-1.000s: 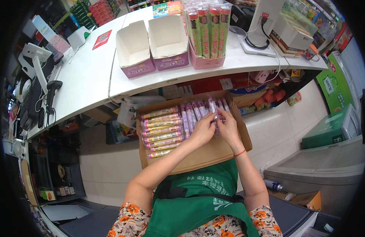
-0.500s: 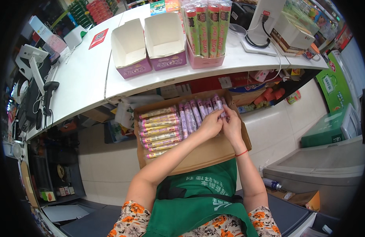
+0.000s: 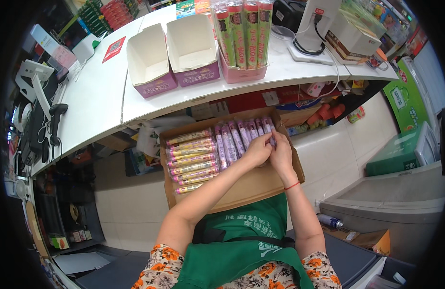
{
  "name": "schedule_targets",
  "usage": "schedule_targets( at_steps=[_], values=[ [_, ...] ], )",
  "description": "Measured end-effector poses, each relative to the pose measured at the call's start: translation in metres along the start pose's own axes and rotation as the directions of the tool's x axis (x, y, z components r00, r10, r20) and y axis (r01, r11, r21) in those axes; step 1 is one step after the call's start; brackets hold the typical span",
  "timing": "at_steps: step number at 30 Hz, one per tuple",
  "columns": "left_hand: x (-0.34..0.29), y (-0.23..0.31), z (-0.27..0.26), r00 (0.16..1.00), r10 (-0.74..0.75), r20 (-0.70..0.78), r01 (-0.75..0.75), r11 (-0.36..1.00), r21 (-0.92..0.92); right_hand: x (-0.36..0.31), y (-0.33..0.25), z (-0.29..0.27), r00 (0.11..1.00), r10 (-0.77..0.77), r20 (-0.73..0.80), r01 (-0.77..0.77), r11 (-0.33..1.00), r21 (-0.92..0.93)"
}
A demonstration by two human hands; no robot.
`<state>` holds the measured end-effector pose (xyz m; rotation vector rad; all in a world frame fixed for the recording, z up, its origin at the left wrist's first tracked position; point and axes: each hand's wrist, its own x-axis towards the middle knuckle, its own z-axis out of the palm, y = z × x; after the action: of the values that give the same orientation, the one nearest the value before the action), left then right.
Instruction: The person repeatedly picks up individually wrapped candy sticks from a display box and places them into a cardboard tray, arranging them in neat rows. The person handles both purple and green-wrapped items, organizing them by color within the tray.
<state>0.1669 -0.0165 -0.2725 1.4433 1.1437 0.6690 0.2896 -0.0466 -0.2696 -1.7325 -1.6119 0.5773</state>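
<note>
A shallow brown cardboard box (image 3: 254,192) sits in front of my body, below the counter's edge. Yellow wrapped sticks (image 3: 192,159) with pink ends lie stacked crosswise in its left part. Beside them, purple wrapped sticks (image 3: 230,142) run lengthwise in a row toward the right wall. At the right end of that row my left hand (image 3: 258,151) has its fingers bent closed on a purple stick. My right hand (image 3: 281,156), with a red cord on the wrist, pinches at the same end stick. The fingers and palms hide that stick's lower part.
On the white counter (image 3: 107,91) stand two purple-and-white display boxes (image 3: 157,89) with nothing showing inside, and a pink one (image 3: 244,74) holding tall green sticks. A handheld scanner (image 3: 56,118) is at the left. A grey chest (image 3: 391,202) and green bin (image 3: 400,151) stand right.
The view has shifted slightly, so the counter items sit a little further left. Both hands stay at the right end of the purple row, with only small finger movement.
</note>
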Motion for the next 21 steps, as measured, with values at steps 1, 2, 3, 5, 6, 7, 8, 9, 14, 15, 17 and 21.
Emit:
schedule_targets(
  at_steps=[1, 2, 3, 5, 6, 7, 8, 9, 14, 15, 17, 21],
  values=[
    [-0.002, 0.000, 0.000, 1.000, 0.008, -0.013, -0.008, 1.000, 0.011, -0.001, -0.001, 0.000, 0.999, -0.039, -0.016, 0.039, 0.999, -0.027],
    [-0.006, 0.002, -0.001, 1.000, 0.017, -0.023, -0.016, 1.000, 0.020, -0.002, -0.004, -0.001, 0.996, -0.078, -0.031, 0.076, 0.995, -0.057],
    [-0.013, 0.010, -0.004, 0.999, 0.021, -0.043, -0.020, 0.999, 0.032, -0.003, -0.006, -0.002, 0.992, -0.116, -0.046, 0.112, 0.990, -0.085],
    [-0.027, 0.022, -0.011, 0.996, 0.031, -0.088, -0.026, 0.998, 0.056, -0.004, -0.012, -0.003, 0.981, -0.186, -0.060, 0.182, 0.980, -0.078],
    [-0.029, 0.014, -0.013, 0.991, 0.065, -0.114, -0.058, 0.996, 0.060, -0.004, -0.015, -0.002, 0.973, -0.223, -0.066, 0.218, 0.973, -0.074],
    [-0.028, 0.000, -0.013, 0.985, 0.098, -0.141, -0.090, 0.994, 0.065, -0.004, -0.019, -0.002, 0.976, -0.213, -0.040, 0.212, 0.977, -0.038],
    [-0.031, -0.001, -0.017, 0.978, 0.131, -0.164, -0.121, 0.990, 0.071, -0.004, -0.021, -0.001, 0.979, -0.201, -0.015, 0.201, 0.980, -0.002],
    [-0.035, -0.003, -0.022, 0.971, 0.169, -0.171, -0.150, 0.982, 0.116, -0.004, -0.024, 0.000, 0.982, -0.190, 0.010, 0.189, 0.981, 0.033],
    [-0.061, -0.002, -0.040, 0.957, 0.141, -0.252, -0.129, 0.990, 0.063, -0.006, -0.042, 0.004, 0.976, -0.026, 0.215, -0.013, 0.984, 0.178],
    [-0.066, -0.002, -0.042, 0.947, 0.170, -0.271, -0.135, 0.980, 0.145, -0.006, -0.046, 0.003, 0.972, -0.015, 0.234, -0.029, 0.982, 0.187],
    [-0.071, -0.004, -0.042, 0.938, 0.171, -0.302, -0.120, 0.976, 0.181, -0.006, -0.042, 0.010, 0.963, -0.024, 0.267, -0.007, 0.993, 0.116],
    [-0.070, -0.016, -0.042, 0.946, 0.049, -0.321, -0.063, 0.997, -0.034, -0.008, -0.046, 0.014, 0.954, -0.007, 0.301, 0.005, 1.000, 0.006]
  ],
)
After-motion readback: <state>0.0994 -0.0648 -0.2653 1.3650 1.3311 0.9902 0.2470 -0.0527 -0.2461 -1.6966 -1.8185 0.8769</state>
